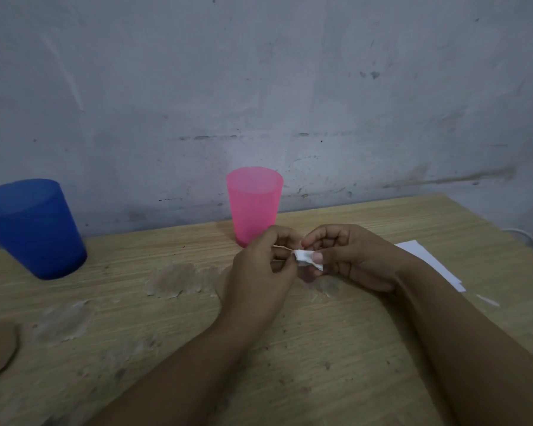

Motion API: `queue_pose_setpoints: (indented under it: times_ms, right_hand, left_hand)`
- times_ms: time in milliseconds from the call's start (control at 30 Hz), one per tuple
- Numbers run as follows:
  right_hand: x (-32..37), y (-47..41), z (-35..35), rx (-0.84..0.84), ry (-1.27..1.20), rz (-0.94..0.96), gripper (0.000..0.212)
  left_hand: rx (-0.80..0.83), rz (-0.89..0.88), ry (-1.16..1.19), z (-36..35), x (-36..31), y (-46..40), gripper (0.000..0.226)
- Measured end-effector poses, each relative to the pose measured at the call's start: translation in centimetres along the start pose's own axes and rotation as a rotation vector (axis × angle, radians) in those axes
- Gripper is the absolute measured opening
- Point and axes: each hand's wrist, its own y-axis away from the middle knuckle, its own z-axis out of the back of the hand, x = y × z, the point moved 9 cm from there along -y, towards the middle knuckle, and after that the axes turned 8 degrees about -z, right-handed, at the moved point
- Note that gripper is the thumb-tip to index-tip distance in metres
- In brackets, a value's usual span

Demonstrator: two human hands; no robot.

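Paper scrap (305,260), small and white, sits at the end of a thin stick (282,248) just above the tabletop (166,318); right hand (356,256) pinches the scrap; left hand (259,269) pinches the stick; pink cup (254,204) just behind; blue cup (34,229) well left.

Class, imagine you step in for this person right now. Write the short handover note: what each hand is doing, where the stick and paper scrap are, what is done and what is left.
Left hand: fingers curled, pinching the thin wooden stick just above the table.
Right hand: thumb and fingers pinch the small white paper piece at the stick's end.
Nearby: pink cup upright just behind the hands, blue cup far left, white sheets to the right.
Done: the paper seems partly folded round the stick.
Left: probably finishing the wrap; whether it is fastened cannot be seen.
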Motion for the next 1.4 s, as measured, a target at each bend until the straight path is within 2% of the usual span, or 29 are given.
queue_pose_setpoints:
  times_ms: [200, 367, 600, 667, 833, 933, 1033, 1100, 1167, 1267, 1400]
  right_hand:
    - [0.5, -0.1, 0.5, -0.048, 0.03, 0.062, 0.027]
    - [1.3, -0.2, 0.5, -0.15, 0.144, 0.13, 0.024]
    - [2.4, 0.2, 0.7, -0.362, 0.169, 0.268, 0.013]
    - [2.1, 0.2, 1.1, -0.389, 0.099, 0.254, 0.009]
    - [0.9, -0.3, 1.4, -0.291, -0.105, 0.161, 0.026]
    - [1.2, 0.1, 1.9, -0.346, -0.042, 0.177, 0.03]
    - [2.6, 1.3, 4.0, -0.556, 0.144, 0.221, 0.02]
    - [4.5, 2.9, 5.9, -0.832, 0.55, 0.267, 0.014]
    - [5.4, 3.6, 6.2, -0.994, 0.979, 0.25, 0.014]
    - [4.4, 2.4, 5.1, -0.936, 1.24, 0.174, 0.02]
    - [4.3, 1.0, 2.2, -0.756, 1.229, 0.216, 0.019]
  left_hand:
    - [-0.034, 0.0, 0.083, 0.0, -0.1, 0.1, 0.024]
    - [-0.081, -0.018, 0.029, 0.5, 0.2, 0.0, 0.034]
    - [-0.089, -0.106, -0.048, 0.8, -0.8, 0.2, 0.054]
    - [-0.057, -0.153, -0.123, 0.4, -1.3, 0.4, 0.06]
    - [0.129, -0.139, -0.244, -1.5, -0.9, 0.4, 0.072]
    - [0.238, -0.094, -0.185, -2.7, -0.3, 0.7, 0.08]
    - [0.268, -0.171, -0.323, -2.9, -0.7, 1.0, 0.073]
    - [0.282, -0.291, -0.503, -3.2, -1.6, 1.1, 0.054]
    - [0.374, -0.356, -0.696, -4.1, -1.8, 1.3, 0.041]
    - [0.476, -0.332, -0.798, -4.9, -0.8, 1.6, 0.042]
    - [0.484, -0.286, -0.793, -4.8, -0.3, 1.6, 0.043]
